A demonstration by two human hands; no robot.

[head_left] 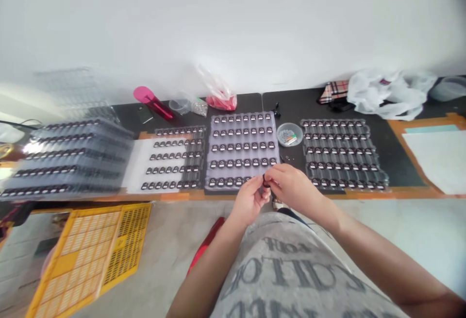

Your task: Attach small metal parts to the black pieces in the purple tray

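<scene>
My left hand [250,198] and my right hand [291,184] meet at the front edge of the middle tray, fingers closed on one small black part [266,181] between them. Behind them lies the purple-grey tray [241,139] with rows of small black parts bearing white labels. Right of that tray stands a clear round bowl [290,134] of tiny pieces. Farther right is a clear tray [340,153] filled with similar black parts. To the left, more black parts [174,156] stand in rows, some over a white sheet [136,165].
Tall stacked trays [73,155] stand at the far left, above a yellow crate [91,255]. Along the wall are a pink bottle [153,102], a bag of red items [221,100] and white plastic bags [391,92]. Paper sheets [437,158] lie at the right.
</scene>
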